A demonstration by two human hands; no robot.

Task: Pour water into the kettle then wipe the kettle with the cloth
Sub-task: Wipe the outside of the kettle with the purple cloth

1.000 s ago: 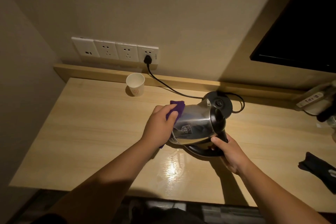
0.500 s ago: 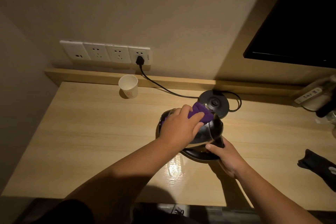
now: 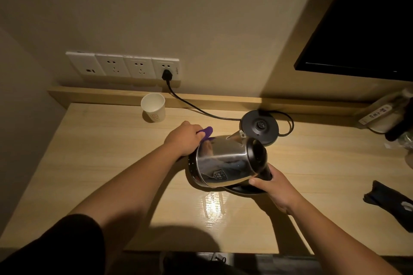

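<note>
A steel kettle (image 3: 225,161) with a black lid end is tilted on its side above the wooden table (image 3: 111,163), spout pointing away from me. My right hand (image 3: 276,187) grips its black handle at the lower right. My left hand (image 3: 184,139) presses a purple cloth (image 3: 206,133) against the kettle's far left side; most of the cloth is hidden under my fingers. A white paper cup (image 3: 153,107) stands upright at the back left of the table.
The kettle's black base (image 3: 259,128) sits behind the kettle, its cord (image 3: 196,107) running to a wall socket strip (image 3: 123,66). A dark cloth item (image 3: 388,203) lies at the right edge. Bagged items (image 3: 388,116) sit back right under a dark screen (image 3: 366,29).
My left hand has slid the cloth from the top of the kettle back to its left side. The kettle now shows more of its shiny flank, still tilted in my right hand.
</note>
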